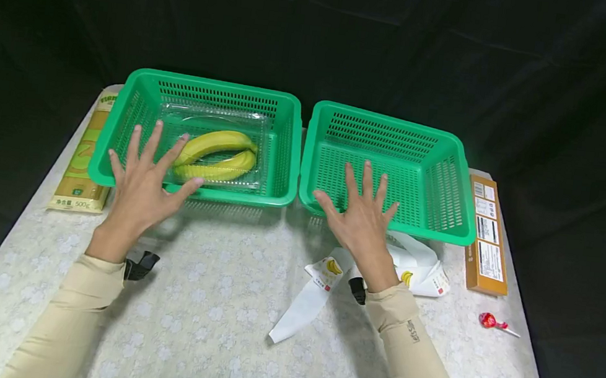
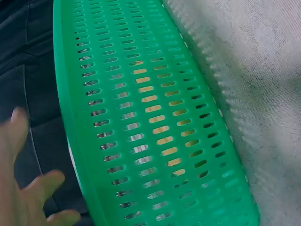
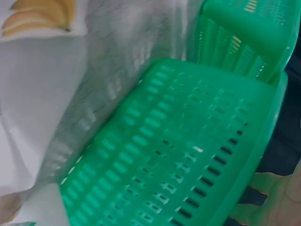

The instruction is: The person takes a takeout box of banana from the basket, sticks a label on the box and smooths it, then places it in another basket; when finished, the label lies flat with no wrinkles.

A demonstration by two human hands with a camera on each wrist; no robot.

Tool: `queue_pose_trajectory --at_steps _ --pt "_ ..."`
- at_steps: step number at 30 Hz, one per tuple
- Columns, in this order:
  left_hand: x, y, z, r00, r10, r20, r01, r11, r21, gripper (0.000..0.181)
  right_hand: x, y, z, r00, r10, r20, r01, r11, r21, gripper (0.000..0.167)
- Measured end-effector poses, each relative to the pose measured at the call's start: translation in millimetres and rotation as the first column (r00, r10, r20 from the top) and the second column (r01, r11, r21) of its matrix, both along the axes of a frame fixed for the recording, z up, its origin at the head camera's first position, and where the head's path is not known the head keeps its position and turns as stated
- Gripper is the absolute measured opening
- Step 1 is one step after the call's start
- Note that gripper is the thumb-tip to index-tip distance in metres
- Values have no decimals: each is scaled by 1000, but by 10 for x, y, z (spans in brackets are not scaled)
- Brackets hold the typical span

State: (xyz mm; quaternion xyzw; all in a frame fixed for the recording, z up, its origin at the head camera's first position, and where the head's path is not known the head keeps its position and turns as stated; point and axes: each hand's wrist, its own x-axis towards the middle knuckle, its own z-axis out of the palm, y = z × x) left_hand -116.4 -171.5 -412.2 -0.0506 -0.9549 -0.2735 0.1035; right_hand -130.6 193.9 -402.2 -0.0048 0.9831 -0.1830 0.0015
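Bananas (image 1: 221, 169) are lying beside the wide-spread fingers of the left hand (image 1: 142, 192); a basket (image 1: 394, 123) is sitting beneath the splayed fingers of the right hand (image 1: 362, 222).

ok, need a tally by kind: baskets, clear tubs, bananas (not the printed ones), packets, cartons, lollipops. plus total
Baskets: 2
Clear tub: 1
Bananas: 2
Packet: 1
Carton: 1
Lollipop: 1
Total: 8
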Motion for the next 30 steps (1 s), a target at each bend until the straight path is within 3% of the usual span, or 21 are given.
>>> queue_pose_trajectory --at_steps 4,9,14,20,22,25,30 --pt "-53 -16 -14 997 59 -57 -52 991 121 61 -17 -127 57 995 66 -74 -74 991 -111 78" --pt "-110 -63 -25 987 147 -71 -133 977 169 52 -74 -421 153 980 146 -136 -182 935 -305 49" --pt "-166 -106 -54 981 188 -39 -179 970 165 52 -209 -778 210 980 145 -134 -189 884 -428 38" --pt "-238 -107 -99 976 216 0 -213 965 153 52 -415 -1120 111 987 115 -113 -157 845 -512 33" --pt "-252 -108 -103 975 221 11 -220 965 142 50 -474 -1208 62 989 110 -95 -144 841 -521 35" --pt "-257 -120 -95 971 233 51 -237 965 109 49 -550 -1323 5 994 108 -29 -108 861 -497 45" --pt "-256 -145 -89 962 245 123 -254 965 66 53 -625 -1441 -32 977 110 181 -20 898 -439 68"
